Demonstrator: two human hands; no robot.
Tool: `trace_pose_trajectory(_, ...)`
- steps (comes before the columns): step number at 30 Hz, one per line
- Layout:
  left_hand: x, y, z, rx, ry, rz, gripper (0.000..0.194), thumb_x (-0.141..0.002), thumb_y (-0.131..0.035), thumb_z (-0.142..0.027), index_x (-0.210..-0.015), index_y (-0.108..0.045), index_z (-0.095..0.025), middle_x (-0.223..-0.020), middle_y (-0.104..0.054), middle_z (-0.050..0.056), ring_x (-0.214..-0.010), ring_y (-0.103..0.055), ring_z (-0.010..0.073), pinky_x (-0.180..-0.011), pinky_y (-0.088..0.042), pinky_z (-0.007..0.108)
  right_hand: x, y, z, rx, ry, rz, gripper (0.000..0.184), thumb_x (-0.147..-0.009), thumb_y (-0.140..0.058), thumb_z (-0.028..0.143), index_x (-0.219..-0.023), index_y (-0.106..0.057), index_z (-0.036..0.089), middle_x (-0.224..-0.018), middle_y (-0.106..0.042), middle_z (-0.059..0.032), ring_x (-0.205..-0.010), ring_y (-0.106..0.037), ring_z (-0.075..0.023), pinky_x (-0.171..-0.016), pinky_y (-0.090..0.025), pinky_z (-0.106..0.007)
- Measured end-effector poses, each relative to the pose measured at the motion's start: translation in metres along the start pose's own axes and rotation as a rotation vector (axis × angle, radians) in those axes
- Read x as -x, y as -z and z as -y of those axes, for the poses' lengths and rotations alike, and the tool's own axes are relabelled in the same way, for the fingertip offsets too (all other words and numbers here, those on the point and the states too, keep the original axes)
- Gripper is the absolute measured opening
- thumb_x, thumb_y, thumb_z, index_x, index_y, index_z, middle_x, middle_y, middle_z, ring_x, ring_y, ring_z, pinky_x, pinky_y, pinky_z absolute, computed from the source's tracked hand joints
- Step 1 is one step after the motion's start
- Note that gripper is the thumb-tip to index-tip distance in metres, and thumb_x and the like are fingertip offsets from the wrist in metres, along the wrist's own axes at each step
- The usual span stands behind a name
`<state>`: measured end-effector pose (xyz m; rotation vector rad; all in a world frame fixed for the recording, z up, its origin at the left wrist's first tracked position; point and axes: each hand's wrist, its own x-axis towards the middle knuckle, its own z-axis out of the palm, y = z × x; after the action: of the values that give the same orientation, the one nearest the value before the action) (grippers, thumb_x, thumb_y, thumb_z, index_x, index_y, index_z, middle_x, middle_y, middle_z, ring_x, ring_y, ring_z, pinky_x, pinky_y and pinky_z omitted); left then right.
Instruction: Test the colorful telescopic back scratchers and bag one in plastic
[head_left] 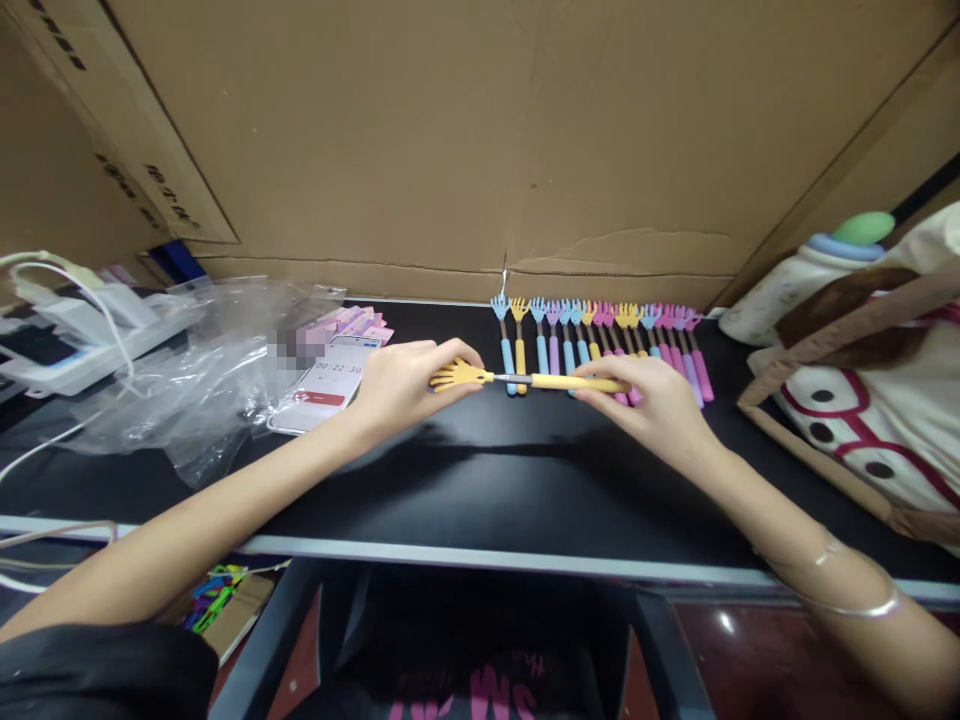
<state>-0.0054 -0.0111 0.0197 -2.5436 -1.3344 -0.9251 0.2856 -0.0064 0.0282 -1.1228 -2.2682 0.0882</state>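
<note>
A yellow back scratcher (551, 381) is stretched level between my two hands, above the black tabletop. My left hand (409, 385) pinches its hand-shaped head, whose fingers point left. Its yellow handle end is gripped by my right hand (649, 400), and a short metal rod shows between head and handle. Behind it, a row of back scratchers (508, 350) in blue, yellow, purple and pink lies along the back of the table, heads toward the cardboard. My right hand hides some of their handles.
Left of my hands lie a phone (330, 385) with a running timer, crumpled clear plastic bags (202, 370) and a white power strip (97, 345). At right stand a white bottle (795, 285) and a white bag (885, 400) with brown straps. A cardboard wall (480, 130) closes the back.
</note>
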Motion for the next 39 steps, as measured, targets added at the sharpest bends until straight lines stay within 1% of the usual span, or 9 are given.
trace_pose_trajectory(5,0.001,-0.002,-0.008,-0.056,-0.073,-0.043,0.024,-0.090,-0.053,-0.048,-0.093,-0.065,-0.026,-0.078,-0.067,-0.002,-0.070,-0.058,0.0137,-0.059,-0.035,0.026,-0.003,-0.017,0.028,0.312,0.241,0.023,0.023,-0.095,-0.047,0.037,-0.100,-0.063,0.022,-0.086,-0.073,-0.0021,-0.070,-0.063,-0.0157,-0.063,-0.036,-0.029)
trace_pose_trajectory(10,-0.006,-0.001,-0.011,-0.319,-0.291,-0.049,0.023,-0.094,-0.048,-0.038,-0.094,-0.064,-0.022,-0.094,-0.067,0.005,-0.091,-0.056,0.0228,-0.074,-0.037,0.035,-0.013,-0.025,0.037,0.515,0.275,-0.001,0.030,-0.098,-0.037,0.032,-0.092,-0.063,0.019,-0.078,-0.068,-0.0027,-0.060,-0.057,-0.0137,-0.052,-0.027,-0.029)
trace_pose_trajectory(15,-0.011,-0.011,-0.023,-0.361,-0.361,-0.012,0.025,-0.097,-0.043,-0.032,-0.082,-0.060,-0.020,-0.068,-0.063,0.001,-0.065,-0.056,0.0154,-0.058,-0.031,0.031,-0.017,-0.022,0.042,0.601,0.337,-0.044,0.034,-0.097,-0.036,0.034,-0.083,-0.064,0.020,-0.069,-0.064,-0.0010,-0.055,-0.053,-0.0119,-0.051,-0.024,-0.029)
trace_pose_trajectory(19,-0.011,-0.011,-0.026,-0.322,-0.385,0.011,0.031,-0.099,-0.039,-0.035,-0.081,-0.061,-0.022,-0.063,-0.061,-0.001,-0.060,-0.055,0.0128,-0.053,-0.027,0.029,-0.009,-0.017,0.040,0.630,0.350,-0.018,0.037,-0.098,-0.037,0.040,-0.084,-0.067,0.023,-0.063,-0.062,-0.0008,-0.052,-0.050,-0.0114,-0.049,-0.022,-0.030)
trace_pose_trajectory(23,-0.012,0.004,-0.010,-0.346,-0.345,0.012,0.035,-0.099,-0.038,-0.038,-0.079,-0.062,-0.023,-0.062,-0.061,0.000,-0.063,-0.056,0.0140,-0.053,-0.026,0.030,0.000,-0.001,0.016,0.602,0.288,-0.058,0.034,-0.096,-0.041,0.041,-0.087,-0.069,0.025,-0.066,-0.066,-0.0019,-0.054,-0.053,-0.0129,-0.051,-0.024,-0.031)
trace_pose_trajectory(29,-0.007,0.032,0.058,-0.264,-0.148,-0.008,0.029,-0.089,-0.051,-0.050,-0.079,-0.066,-0.028,-0.072,-0.067,0.002,-0.071,-0.061,0.0188,-0.063,-0.039,0.029,0.019,0.039,-0.057,0.520,0.171,-0.133,0.040,-0.096,-0.035,0.049,-0.093,-0.069,0.028,-0.083,-0.073,-0.0043,-0.066,-0.062,-0.0216,-0.053,-0.029,-0.033)
trace_pose_trajectory(31,-0.002,0.036,0.076,-0.226,-0.119,-0.012,0.029,-0.086,-0.054,-0.053,-0.079,-0.066,-0.028,-0.076,-0.069,0.002,-0.075,-0.063,0.0201,-0.066,-0.042,0.030,0.026,0.046,-0.074,0.456,0.112,-0.096,0.038,-0.094,-0.037,0.051,-0.095,-0.070,0.031,-0.087,-0.073,-0.0045,-0.073,-0.064,-0.0250,-0.055,-0.032,-0.035)
trace_pose_trajectory(34,0.003,0.034,0.085,-0.231,-0.124,0.004,0.031,-0.086,-0.052,-0.055,-0.078,-0.066,-0.028,-0.079,-0.071,0.002,-0.079,-0.065,0.0201,-0.067,-0.044,0.029,0.032,0.045,-0.083,0.325,0.044,-0.081,0.031,-0.090,-0.044,0.051,-0.095,-0.070,0.033,-0.087,-0.072,-0.0037,-0.078,-0.064,-0.0279,-0.057,-0.033,-0.036)
trace_pose_trajectory(39,0.002,0.028,0.079,-0.361,-0.179,0.008,0.039,-0.091,-0.043,-0.055,-0.077,-0.066,-0.027,-0.072,-0.067,0.004,-0.070,-0.063,0.0194,-0.060,-0.041,0.028,0.029,0.038,-0.075,0.283,0.015,-0.050,0.031,-0.090,-0.044,0.050,-0.094,-0.069,0.032,-0.090,-0.072,-0.0042,-0.078,-0.063,-0.0271,-0.058,-0.034,-0.037)
